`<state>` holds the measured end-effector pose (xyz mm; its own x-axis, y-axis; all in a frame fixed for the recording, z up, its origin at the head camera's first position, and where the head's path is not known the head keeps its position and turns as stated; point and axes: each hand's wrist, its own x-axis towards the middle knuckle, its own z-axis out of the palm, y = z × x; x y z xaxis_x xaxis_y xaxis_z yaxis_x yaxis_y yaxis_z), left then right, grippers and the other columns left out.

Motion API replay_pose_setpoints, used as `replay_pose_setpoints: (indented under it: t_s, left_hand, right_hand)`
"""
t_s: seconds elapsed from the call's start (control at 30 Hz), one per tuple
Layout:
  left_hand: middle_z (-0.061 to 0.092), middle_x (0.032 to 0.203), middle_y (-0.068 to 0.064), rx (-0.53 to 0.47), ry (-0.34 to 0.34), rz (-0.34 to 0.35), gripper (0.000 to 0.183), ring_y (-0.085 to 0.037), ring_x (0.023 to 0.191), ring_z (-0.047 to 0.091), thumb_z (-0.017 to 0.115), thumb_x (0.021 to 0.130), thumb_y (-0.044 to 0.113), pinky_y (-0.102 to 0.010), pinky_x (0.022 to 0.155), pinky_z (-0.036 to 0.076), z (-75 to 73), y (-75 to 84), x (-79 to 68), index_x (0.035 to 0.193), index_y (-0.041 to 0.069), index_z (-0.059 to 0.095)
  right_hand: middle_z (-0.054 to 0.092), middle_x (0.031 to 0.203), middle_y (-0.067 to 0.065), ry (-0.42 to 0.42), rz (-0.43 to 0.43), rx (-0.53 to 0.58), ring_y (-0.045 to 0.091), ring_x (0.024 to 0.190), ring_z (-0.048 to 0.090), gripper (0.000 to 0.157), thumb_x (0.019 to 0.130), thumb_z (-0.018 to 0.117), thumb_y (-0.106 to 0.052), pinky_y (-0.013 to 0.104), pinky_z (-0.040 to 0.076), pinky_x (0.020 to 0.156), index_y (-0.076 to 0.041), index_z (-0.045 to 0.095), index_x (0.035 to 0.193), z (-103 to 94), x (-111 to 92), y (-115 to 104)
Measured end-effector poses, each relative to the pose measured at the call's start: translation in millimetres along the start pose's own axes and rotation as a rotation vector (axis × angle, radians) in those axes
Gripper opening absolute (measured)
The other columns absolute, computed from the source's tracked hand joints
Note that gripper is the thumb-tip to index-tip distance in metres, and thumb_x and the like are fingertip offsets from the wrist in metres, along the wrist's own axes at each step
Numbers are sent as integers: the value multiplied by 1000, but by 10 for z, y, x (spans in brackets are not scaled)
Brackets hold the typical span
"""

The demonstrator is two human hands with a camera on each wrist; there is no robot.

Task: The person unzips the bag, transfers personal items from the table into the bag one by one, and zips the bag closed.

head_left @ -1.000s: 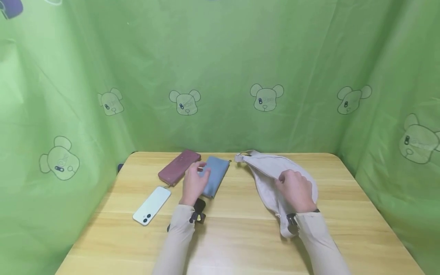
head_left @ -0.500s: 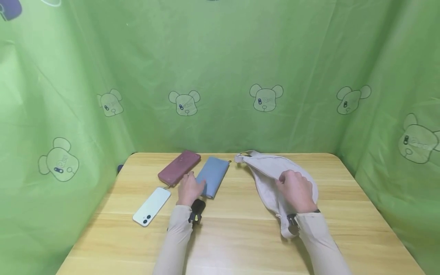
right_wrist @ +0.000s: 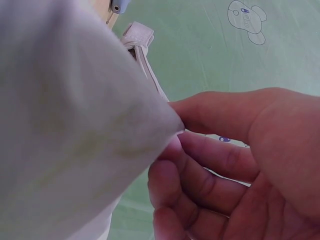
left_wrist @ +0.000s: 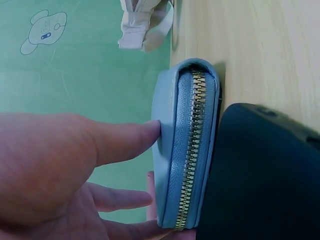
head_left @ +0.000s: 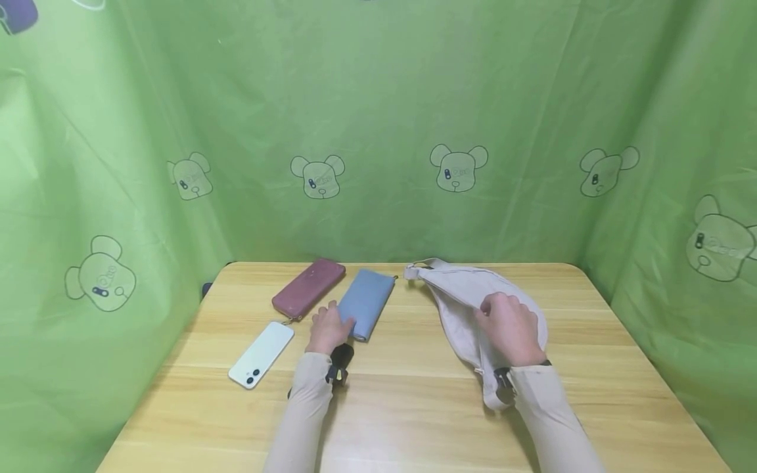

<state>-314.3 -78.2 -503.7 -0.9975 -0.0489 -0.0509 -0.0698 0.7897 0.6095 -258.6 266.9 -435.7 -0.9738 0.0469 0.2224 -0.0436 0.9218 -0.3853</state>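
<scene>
A blue zip wallet [head_left: 369, 299] lies at the back of the table, left of the middle. My left hand [head_left: 328, 327] is at its near left corner. In the left wrist view, the thumb [left_wrist: 135, 137] presses on the wallet's face while fingers reach round its end; its brass zip [left_wrist: 192, 145] faces the camera. To the right, a pale fabric shoulder bag [head_left: 461, 295] has its upper edge lifted, with its mouth gaping. My right hand [head_left: 510, 328] pinches that edge between thumb and curled fingers, as the right wrist view shows. The bag's inside is mostly hidden.
A maroon wallet [head_left: 309, 288] lies left of the blue one, with a small metal ring at its near end. Closer in lies a pale phone [head_left: 261, 355], camera side up. Green curtain [head_left: 378, 131] stands behind the wooden table [head_left: 414, 420] and along both sides.
My left hand has come down from above the blue wallet, towards me and left, and its thumb and fingers are now at the near left corner. My right hand and the bag stay put.
</scene>
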Motion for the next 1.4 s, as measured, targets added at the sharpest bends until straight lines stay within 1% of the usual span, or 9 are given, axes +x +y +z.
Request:
replay_pose_setpoints:
  t_s: [0.3,0.5,0.73,0.9,1.1,1.2,1.27,1.33,1.4]
  left_hand:
    - [48,144,-38,-76,-27,-18,83,-55,137,44,76,93,33,-65,114,42,-24,-28,19,154,-6,36]
    - [53,145,-36,-122,-38,-16,91,-53,137,49,80,89,34,-62,116,42,-46,-43,22,155,-8,34]
    - [50,148,-36,-208,-93,-35,89,-51,137,51,77,90,40,-60,117,42,-66,-100,62,151,-12,38]
    - [57,142,-33,-371,-154,-68,77,-46,132,57,70,94,38,-57,115,44,-94,-146,86,145,-13,44]
    - [65,125,-29,-597,-248,-99,54,-33,106,71,66,98,21,-40,93,61,-111,-203,138,138,-12,50]
    - [69,111,-23,-704,-300,-117,54,-20,89,73,66,98,16,-31,81,63,-118,-222,159,139,-13,47]
    - [72,104,-18,-741,-323,-123,55,-13,80,72,66,98,15,-30,78,64,-124,-230,167,141,-12,45]
    - [72,101,-15,-776,-344,-130,57,-10,76,70,66,98,14,-31,79,64,-122,-240,175,143,-13,43]
    - [70,105,-14,-800,-357,-133,59,-11,78,70,65,98,14,-31,81,64,-113,-257,183,145,-13,42]
  right_hand:
    - [76,89,20,7,0,5,35,71,68,18,90,67,-21,50,51,61,-5,76,88,1,10,5]
    - [76,86,19,13,-2,5,33,68,67,17,89,67,-21,48,50,58,-7,75,83,-1,9,6]
    - [76,88,20,2,4,5,33,69,67,18,90,67,-21,48,50,58,-6,75,84,-5,10,10]
    - [76,85,18,10,1,7,31,68,66,18,90,66,-21,46,48,57,-7,74,82,-6,8,17]
    - [75,84,17,13,-3,8,31,67,66,18,89,65,-20,46,48,57,-7,74,82,-10,6,15]
    - [75,83,16,8,0,9,30,67,65,17,89,65,-20,46,48,57,-8,73,80,-14,2,15]
    - [75,83,16,5,2,9,30,67,65,17,89,65,-20,45,47,56,-8,73,80,-12,5,17]
    - [75,85,17,4,3,7,31,68,66,17,89,66,-21,46,48,57,-7,74,83,-12,7,18]
    - [76,87,18,2,4,6,32,69,66,18,90,66,-21,47,49,58,-6,75,85,-12,8,16]
